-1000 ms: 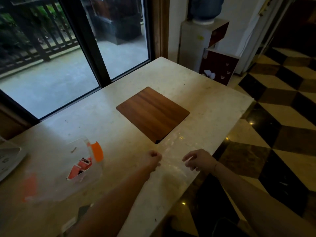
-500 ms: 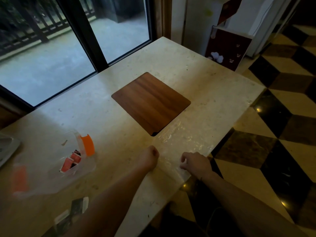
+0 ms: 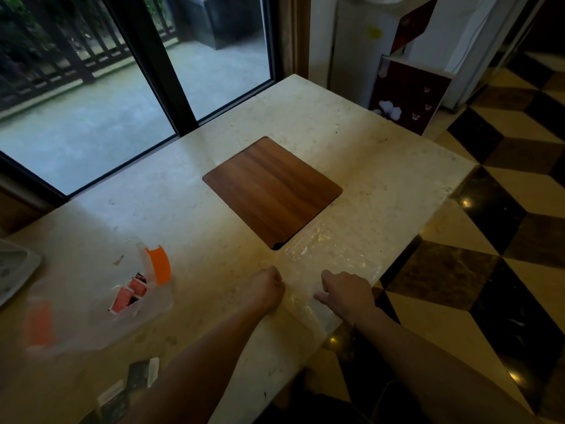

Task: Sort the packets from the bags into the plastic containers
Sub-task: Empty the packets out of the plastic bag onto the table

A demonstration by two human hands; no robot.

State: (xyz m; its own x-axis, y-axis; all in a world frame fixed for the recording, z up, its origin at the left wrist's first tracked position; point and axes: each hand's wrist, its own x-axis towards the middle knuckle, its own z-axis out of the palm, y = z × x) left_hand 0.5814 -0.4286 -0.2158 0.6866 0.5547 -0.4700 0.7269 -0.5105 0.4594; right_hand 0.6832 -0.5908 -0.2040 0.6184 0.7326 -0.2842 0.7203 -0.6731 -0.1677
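Since the earlier pictures, both hands have been pressed down onto the clear plastic bag [image 3: 333, 255], which is now laid flat at the near edge of the stone table [image 3: 382, 166], just beside the wooden board [image 3: 272, 191]. The left hand [image 3: 267, 289] is closed in a fist on the bag's left edge, while the right hand [image 3: 347, 292] is laid on the bag with fingers bent and partly open. Red packets [image 3: 130, 293] are seen inside a clear container with orange clips [image 3: 159, 264] to the left, well apart from the bag.
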